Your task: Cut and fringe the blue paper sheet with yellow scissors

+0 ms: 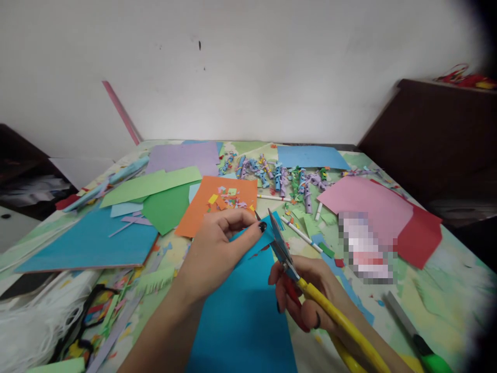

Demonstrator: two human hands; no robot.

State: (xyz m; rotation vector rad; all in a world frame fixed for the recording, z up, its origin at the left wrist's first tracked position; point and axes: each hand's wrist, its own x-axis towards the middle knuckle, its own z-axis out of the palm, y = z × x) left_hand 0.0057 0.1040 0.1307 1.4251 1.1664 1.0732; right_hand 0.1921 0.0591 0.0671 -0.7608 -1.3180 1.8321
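My left hand (223, 251) pinches a small piece of blue paper (254, 243) between thumb and fingers. Fine cuts show at the paper's right end. My right hand (306, 290) grips scissors (282, 248) with yellow and red on the handles. Their blades are parted and point up and away, right beside the blue piece and my left thumb. Whether the blades touch the paper I cannot tell. Below both hands lies a larger blue sheet (244, 321).
An orange sheet (194, 207) bears paper scraps. Behind are curled paper rolls (277, 176). Pink (365, 207) and red sheets (423, 233) lie right, near a green-handled knife-like tool (415, 331). At left are green sheets (166, 207), a blue board (89, 241), glasses (85, 316) and white string (39, 331).
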